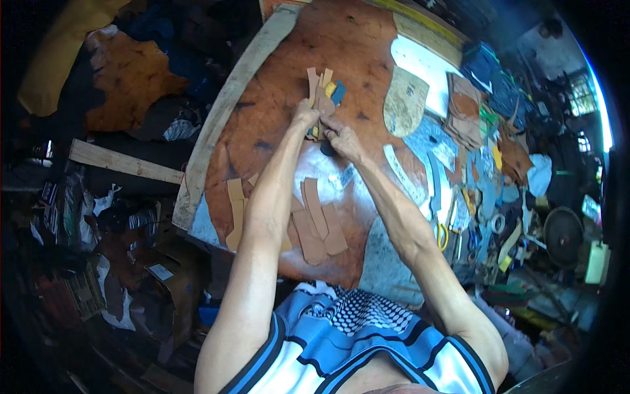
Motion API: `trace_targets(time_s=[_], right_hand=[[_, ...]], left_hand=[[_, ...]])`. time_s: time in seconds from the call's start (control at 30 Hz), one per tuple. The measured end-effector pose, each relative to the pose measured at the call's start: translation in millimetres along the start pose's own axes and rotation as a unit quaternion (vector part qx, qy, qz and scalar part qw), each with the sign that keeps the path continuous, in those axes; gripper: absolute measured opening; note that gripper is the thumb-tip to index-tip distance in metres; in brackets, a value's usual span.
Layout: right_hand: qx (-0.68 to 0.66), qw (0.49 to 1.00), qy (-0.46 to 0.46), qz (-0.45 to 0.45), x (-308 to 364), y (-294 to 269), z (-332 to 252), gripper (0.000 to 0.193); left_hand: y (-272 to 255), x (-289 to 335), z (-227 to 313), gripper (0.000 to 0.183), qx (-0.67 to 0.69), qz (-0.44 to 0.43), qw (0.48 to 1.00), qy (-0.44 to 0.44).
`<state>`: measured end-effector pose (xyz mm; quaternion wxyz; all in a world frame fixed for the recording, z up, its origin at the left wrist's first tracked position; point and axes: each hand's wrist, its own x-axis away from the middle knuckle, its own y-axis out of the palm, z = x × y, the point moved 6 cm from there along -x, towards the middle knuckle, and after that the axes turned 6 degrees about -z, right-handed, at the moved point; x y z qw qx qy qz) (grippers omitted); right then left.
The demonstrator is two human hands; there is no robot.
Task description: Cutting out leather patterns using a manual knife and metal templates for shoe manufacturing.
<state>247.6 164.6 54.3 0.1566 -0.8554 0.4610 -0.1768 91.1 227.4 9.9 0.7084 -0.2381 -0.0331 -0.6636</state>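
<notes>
Both my arms reach over a large brown leather hide [354, 59] spread on the work table. My left hand [306, 115] is closed on the near-left side of a small group of tan leather strips [323, 98], cut narrow with ends pointing away from me. Against their right side lies a yellow and blue piece [336, 91], its kind unclear. Just right of them, my right hand [344, 142] is curled, fingertips at the strips' near end; what it grips is hidden. Nearer me lie flat cut leather pieces [315, 226], partly beside my left forearm, with lighter tan strips [234, 203] to its left.
A grey rounded template [407, 98] lies at the table's right, near folded brown leather [464, 111]. Yellow-handled scissors [443, 236], a tape roll [497, 224] and many scraps crowd the right side. A wooden plank [125, 161] juts out at left.
</notes>
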Motion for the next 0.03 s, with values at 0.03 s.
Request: trace_targets(time_s=[0.03], right_hand=[[-0.001,1.000,0.018,0.008,18.0,1.9,11.0,0.047]], left_hand=[[12.5,5.5,-8.6,0.062,0.072,-0.059,0.995,0.040]])
